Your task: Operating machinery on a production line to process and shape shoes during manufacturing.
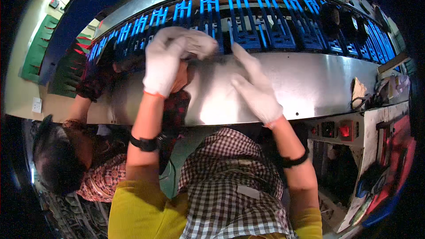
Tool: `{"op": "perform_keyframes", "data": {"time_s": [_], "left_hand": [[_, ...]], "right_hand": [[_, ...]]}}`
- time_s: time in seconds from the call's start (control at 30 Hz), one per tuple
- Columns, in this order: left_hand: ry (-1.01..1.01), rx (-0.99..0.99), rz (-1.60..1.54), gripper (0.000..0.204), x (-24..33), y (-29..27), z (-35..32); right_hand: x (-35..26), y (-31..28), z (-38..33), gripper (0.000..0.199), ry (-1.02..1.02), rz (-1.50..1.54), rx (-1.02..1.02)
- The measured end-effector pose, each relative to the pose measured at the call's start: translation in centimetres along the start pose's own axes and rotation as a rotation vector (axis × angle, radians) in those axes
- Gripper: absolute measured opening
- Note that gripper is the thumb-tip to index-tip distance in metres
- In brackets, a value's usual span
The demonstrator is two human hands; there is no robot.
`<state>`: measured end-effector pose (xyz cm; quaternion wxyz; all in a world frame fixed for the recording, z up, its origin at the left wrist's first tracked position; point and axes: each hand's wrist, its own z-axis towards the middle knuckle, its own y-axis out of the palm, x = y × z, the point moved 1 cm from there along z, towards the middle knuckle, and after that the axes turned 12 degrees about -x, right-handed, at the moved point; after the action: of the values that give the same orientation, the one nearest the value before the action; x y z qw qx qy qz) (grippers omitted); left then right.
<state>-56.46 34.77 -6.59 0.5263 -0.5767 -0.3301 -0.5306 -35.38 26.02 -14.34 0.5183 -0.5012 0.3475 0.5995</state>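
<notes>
My left hand (164, 64), in a white knit glove, is over the near edge of a row of dark frames. Its fingers point right and are smeared by motion, so I cannot tell whether they hold anything. My right hand (259, 90), gloved alike, hovers above the metal ledge with thumb and fingers apart and nothing visible between them. Its fingertips come close to a blue-lit forked part (239, 0) and the dark slotted frame (283, 40) below. More such blue-lit parts stretch in a curved row to both sides.
The shiny metal ledge (327, 79) runs along the near side. A co-worker (62, 159) is close on my left, with a dark-gloved hand (90, 88) by the row. At right are a control box with a red-lit button (346, 130) and some cloth scraps (358, 90).
</notes>
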Motion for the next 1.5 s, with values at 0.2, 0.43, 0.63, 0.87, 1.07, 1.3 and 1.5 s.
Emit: {"op": "perform_keyframes", "data": {"time_s": [0.2,0.43,0.63,0.87,1.07,1.3,1.5], "left_hand": [[-0.052,-0.035,-0.496,0.024,-6.5,8.9,-2.7],[-0.161,0.026,-0.497,0.050,-7.9,9.4,-3.9],[-0.154,0.021,0.002,0.049,-9.8,7.2,-5.5],[-0.010,0.045,0.675,0.049,-11.6,2.8,-5.4],[-0.094,0.129,0.945,0.051,-14.0,4.4,2.5],[-0.687,-0.341,0.738,0.094,-17.0,1.9,9.6],[-0.647,-0.395,0.718,0.095,-17.9,3.4,9.7]], "right_hand": [[3.5,0.7,3.1,0.058,0.190,0.479,0.200],[4.5,-7.4,4.2,0.044,0.112,0.653,0.004],[6.8,-10.6,8.6,0.033,0.220,0.396,0.209],[9.6,-10.0,14.1,0.005,0.099,-0.859,-0.280],[10.2,-3.6,19.9,0.022,0.305,-0.428,-0.272],[14.6,1.2,27.4,0.035,0.331,-0.764,-0.232],[17.3,-1.7,34.2,0.055,0.610,-1.014,-0.272]]}}
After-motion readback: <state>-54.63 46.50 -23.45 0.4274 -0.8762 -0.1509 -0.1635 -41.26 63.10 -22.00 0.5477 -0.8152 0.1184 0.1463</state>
